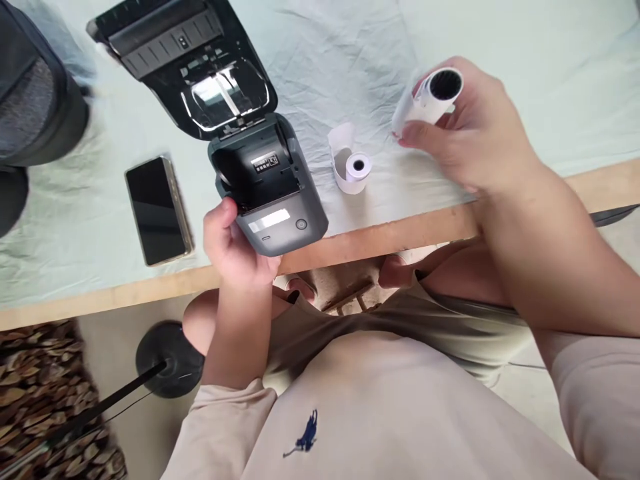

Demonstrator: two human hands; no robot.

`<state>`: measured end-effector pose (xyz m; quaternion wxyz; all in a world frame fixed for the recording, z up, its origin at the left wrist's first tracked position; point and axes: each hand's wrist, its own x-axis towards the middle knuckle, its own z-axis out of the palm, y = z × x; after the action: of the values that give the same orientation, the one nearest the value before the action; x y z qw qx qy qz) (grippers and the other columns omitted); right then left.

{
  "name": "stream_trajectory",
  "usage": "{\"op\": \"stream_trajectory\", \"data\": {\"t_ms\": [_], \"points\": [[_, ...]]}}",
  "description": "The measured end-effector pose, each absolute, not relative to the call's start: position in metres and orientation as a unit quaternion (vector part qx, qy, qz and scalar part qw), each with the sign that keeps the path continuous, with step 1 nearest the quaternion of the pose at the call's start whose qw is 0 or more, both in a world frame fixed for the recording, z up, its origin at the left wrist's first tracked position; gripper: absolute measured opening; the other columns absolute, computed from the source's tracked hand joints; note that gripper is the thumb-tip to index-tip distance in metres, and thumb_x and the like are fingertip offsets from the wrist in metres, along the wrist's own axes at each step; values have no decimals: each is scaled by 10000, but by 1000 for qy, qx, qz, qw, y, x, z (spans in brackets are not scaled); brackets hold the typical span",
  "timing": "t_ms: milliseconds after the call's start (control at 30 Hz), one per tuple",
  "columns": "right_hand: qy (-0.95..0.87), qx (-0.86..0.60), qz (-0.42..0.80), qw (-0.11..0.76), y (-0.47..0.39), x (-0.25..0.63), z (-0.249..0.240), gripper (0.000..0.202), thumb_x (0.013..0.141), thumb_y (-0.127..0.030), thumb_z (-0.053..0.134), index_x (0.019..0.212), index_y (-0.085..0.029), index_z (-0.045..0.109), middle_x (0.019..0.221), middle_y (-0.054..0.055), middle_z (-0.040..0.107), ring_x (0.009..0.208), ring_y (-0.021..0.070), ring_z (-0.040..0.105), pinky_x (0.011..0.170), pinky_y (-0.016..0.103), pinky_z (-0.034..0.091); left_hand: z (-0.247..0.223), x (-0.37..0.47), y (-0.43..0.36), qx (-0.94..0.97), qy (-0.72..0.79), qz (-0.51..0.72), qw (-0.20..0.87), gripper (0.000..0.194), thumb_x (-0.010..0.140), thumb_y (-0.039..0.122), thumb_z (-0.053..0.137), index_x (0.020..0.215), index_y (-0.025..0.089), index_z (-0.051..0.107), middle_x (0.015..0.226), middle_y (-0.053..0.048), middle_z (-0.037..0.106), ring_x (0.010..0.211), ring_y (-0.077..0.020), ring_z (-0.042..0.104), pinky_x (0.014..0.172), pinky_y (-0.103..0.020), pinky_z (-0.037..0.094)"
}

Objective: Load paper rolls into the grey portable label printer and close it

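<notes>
My left hand (240, 253) grips a dark grey portable label printer (285, 230) by its near end, above the table's front edge. The printer's lid (187, 67) is swung up and its paper bay shows no roll inside. My right hand (460, 127) is closed around a white paper roll (425, 100) whose hollow core faces up and to the right. A smaller, partly unwound paper roll (357, 167) stands on the cloth between the printer and my right hand.
A smartphone (157, 210) with a dark screen lies left of the printer. A black bag (40, 100) stands at the far left. The cloth-covered table (550, 40) has a wooden front edge; below it is a round black stand base (170, 357).
</notes>
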<state>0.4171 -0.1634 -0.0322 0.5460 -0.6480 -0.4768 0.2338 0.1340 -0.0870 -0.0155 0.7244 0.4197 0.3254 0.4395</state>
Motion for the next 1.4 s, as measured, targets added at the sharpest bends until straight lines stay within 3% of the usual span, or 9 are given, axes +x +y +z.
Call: {"op": "stream_trajectory", "data": {"t_ms": [167, 300, 467, 567, 700, 900, 1133, 1267, 1400], "points": [[-521, -698, 177, 457, -178, 430, -44, 474, 686, -222, 833, 1089, -329, 607, 886, -39, 707, 706, 172, 584, 649, 341, 455, -13, 137, -81, 414, 369, 402, 729, 226, 891, 500, 630, 887, 359, 807, 1041, -19, 874, 1510, -321, 654, 1256, -470, 550], [-542, -748, 152, 353, -176, 438, -56, 441, 751, -197, 852, 1105, -329, 624, 864, -49, 714, 701, 166, 611, 683, 344, 480, -13, 137, -78, 399, 352, 391, 751, 209, 897, 485, 628, 819, 361, 777, 987, -20, 864, 1513, -294, 646, 1251, -443, 542], [-588, -703, 40, 398, -183, 426, -32, 634, 729, -186, 809, 1313, -278, 580, 1366, 99, 721, 1244, 297, 699, 1020, 439, 565, -16, 138, -79, 394, 364, 401, 742, 230, 894, 488, 616, 879, 358, 805, 1022, -36, 874, 1484, -329, 671, 1210, -498, 589], [-602, -683, -56, 409, -190, 399, -9, 457, 795, -222, 740, 1240, -250, 638, 1232, 118, 718, 1166, 320, 700, 990, 478, 576, -18, 138, -80, 401, 351, 414, 738, 220, 908, 470, 630, 860, 352, 809, 1010, -25, 875, 1441, -324, 706, 1235, -478, 579], [-660, -666, 20, 348, -185, 360, -18, 531, 849, -332, 760, 1359, -261, 633, 1270, 114, 662, 1060, 305, 706, 888, 478, 624, -22, 136, -80, 415, 329, 409, 743, 251, 930, 489, 626, 820, 340, 795, 1018, -26, 867, 1370, -331, 745, 1246, -467, 562], [-671, -665, 87, 316, -166, 347, -46, 436, 925, -202, 661, 1347, -314, 647, 1157, 66, 630, 1076, 293, 690, 957, 501, 631, -27, 134, -83, 394, 318, 427, 749, 207, 923, 490, 646, 836, 340, 760, 878, -34, 827, 1309, -322, 760, 1153, -450, 614], [-537, -560, 299, 555, -162, 346, -10, 727, 816, -273, 734, 1465, -341, 414, 1335, 46, 700, 1036, 213, 731, 755, 346, 641, -24, 136, -85, 360, 336, 429, 757, 277, 914, 461, 646, 690, 300, 662, 867, -39, 794, 1327, -285, 733, 1106, -385, 627], [-441, -514, 486, 552, -158, 352, -2, 524, 846, -427, 606, 1338, -308, 470, 1263, 63, 717, 1105, 265, 747, 874, 479, 680, -24, 136, -84, 357, 330, 428, 762, 322, 941, 440, 603, 662, 287, 648, 878, -46, 803, 1349, -272, 735, 1152, -372, 610], [-434, -531, 492, 536, -158, 350, 8, 367, 948, -482, 542, 1267, -301, 531, 1267, 50, 701, 1120, 235, 745, 904, 462, 672, -27, 134, -83, 384, 329, 425, 751, 314, 934, 484, 622, 681, 299, 655, 871, -53, 815, 1433, -303, 704, 1207, -423, 600]]}}
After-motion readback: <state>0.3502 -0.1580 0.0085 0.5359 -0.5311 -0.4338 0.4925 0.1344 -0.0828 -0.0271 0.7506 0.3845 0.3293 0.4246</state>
